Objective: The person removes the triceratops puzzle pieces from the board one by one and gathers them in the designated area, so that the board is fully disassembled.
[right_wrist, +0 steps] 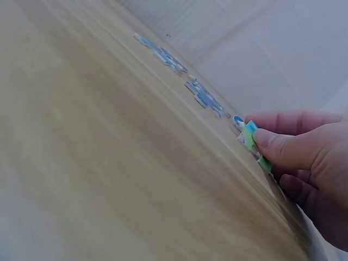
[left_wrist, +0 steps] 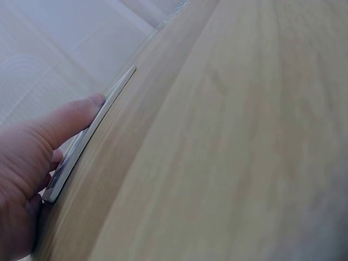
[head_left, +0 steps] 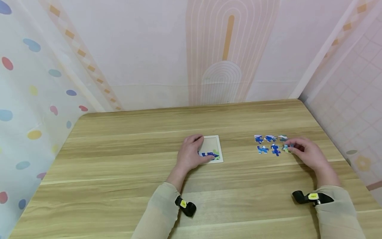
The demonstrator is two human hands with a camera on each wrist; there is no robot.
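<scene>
Left hand (head_left: 191,153) rests flat on puzzle tray (head_left: 215,143) mid-table, fingers loose, gripping nothing. Right hand (head_left: 307,153) pinches green/blue puzzle piece (right_wrist: 251,138), apparently tilted off wooden table (head_left: 119,159), beside five loose pieces (head_left: 268,143).

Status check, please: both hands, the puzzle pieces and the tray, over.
Left hand resting on puzzle tray, steadying it. Right hand pinching a green-blue piece. Five loose pieces beside it. Nothing between hands.

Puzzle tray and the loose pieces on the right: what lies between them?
Only bare table, in the head view, between the puzzle tray and the loose pieces.
</scene>
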